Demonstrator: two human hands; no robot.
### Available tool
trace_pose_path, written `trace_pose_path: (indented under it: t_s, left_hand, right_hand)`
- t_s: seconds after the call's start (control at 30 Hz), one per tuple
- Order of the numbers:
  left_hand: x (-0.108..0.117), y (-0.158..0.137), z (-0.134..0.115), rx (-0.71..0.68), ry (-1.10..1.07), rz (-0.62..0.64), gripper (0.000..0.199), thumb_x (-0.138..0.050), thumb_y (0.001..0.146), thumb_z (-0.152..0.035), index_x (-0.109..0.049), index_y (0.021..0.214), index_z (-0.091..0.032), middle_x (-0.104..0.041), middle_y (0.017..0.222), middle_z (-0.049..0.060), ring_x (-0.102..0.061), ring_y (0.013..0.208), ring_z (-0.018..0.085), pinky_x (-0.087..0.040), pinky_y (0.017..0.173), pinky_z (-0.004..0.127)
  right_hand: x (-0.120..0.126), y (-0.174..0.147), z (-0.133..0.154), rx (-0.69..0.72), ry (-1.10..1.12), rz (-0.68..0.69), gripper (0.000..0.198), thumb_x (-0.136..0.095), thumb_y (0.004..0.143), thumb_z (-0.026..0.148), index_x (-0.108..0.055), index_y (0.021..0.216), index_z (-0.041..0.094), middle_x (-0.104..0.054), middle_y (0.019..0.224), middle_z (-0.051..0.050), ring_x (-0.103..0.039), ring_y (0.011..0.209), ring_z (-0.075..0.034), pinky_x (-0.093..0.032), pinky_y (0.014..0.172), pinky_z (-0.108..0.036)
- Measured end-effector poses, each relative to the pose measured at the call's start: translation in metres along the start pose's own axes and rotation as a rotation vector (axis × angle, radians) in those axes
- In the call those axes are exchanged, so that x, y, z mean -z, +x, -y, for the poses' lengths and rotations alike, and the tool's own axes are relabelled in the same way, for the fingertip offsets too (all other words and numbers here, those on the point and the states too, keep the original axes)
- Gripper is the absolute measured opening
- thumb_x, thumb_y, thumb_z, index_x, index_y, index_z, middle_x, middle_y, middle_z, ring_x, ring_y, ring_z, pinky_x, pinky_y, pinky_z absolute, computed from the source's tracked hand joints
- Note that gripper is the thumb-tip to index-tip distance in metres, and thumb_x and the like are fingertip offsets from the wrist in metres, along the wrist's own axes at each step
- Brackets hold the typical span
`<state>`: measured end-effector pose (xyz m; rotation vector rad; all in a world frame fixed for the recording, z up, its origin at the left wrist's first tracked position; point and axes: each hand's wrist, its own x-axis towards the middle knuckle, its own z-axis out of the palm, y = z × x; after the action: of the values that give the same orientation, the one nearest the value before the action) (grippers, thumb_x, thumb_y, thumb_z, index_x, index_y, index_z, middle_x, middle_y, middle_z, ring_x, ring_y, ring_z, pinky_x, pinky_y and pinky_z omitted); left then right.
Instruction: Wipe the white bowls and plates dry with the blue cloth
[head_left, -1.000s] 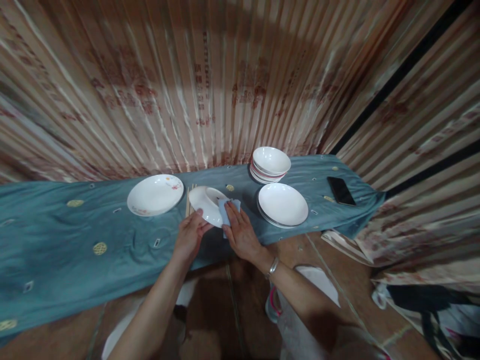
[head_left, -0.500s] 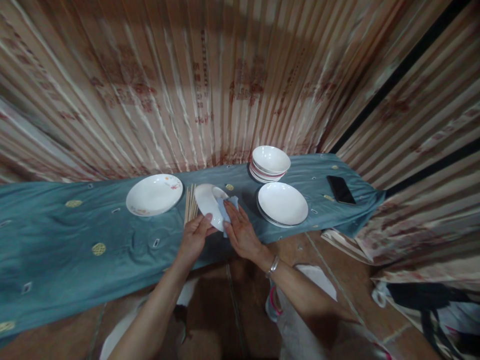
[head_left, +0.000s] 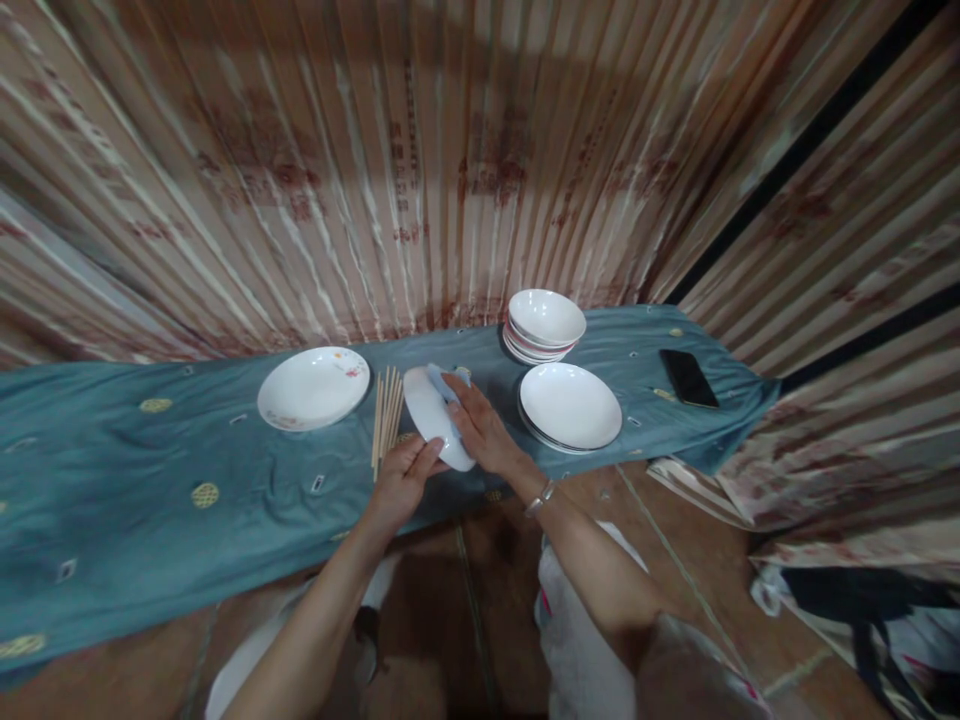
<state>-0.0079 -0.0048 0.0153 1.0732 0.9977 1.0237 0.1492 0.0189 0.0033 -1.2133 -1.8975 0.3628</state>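
Observation:
My left hand (head_left: 403, 478) grips the near rim of a white bowl (head_left: 433, 415), thumb on the outside. The bowl is tilted on its side above the table's front part. A light blue cloth (head_left: 442, 378) is pressed to the bowl's surface under my right hand (head_left: 478, 425), whose fingers lie over it. Part of the cloth is hidden by these fingers. Just left of the bowl lie several wooden chopsticks (head_left: 387, 408) side by side. To the right stands a short stack of white plates (head_left: 570, 405), and behind it a stack of white bowls (head_left: 546, 318).
A large white plate with a floral rim (head_left: 313, 390) rests left of the chopsticks. Towards the right end lies a black phone (head_left: 688, 378). A teal patterned cloth (head_left: 255, 490) covers the long table. Behind it hangs a pleated curtain (head_left: 360, 180); a dark bag (head_left: 840, 595) sits at lower right.
My right hand and the blue cloth have shifted up along the bowl towards its far edge. The bowl has turned a little in my hands. The view has moved slightly.

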Motion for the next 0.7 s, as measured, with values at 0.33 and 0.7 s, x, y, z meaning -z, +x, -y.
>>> trace_pose_path:
  t_s: [0.33,0.7]
  left_hand:
    - [-0.003,-0.003,-0.001,0.033,-0.046,0.013,0.038,-0.085,0.056,-0.051,-0.071,0.068,-0.018,-0.075,0.076,0.006,-0.072,0.081,0.029,-0.06,0.075,0.04]
    - [-0.003,-0.001,-0.001,0.007,-0.035,0.002,0.044,-0.085,0.053,-0.058,-0.071,0.064,-0.018,-0.075,0.073,0.006,-0.072,0.077,0.029,-0.061,0.072,0.04]
  right_hand:
    - [-0.008,0.005,-0.029,-0.11,0.05,0.025,0.06,-0.022,0.103,0.052,-0.044,0.149,0.02,-0.052,0.149,-0.009,-0.044,0.142,-0.019,-0.034,0.12,-0.041]
    - [-0.011,-0.013,-0.041,-0.184,-0.033,0.025,0.06,-0.023,0.103,0.053,-0.049,0.145,0.018,-0.058,0.143,-0.014,-0.052,0.136,-0.025,-0.042,0.114,-0.046]
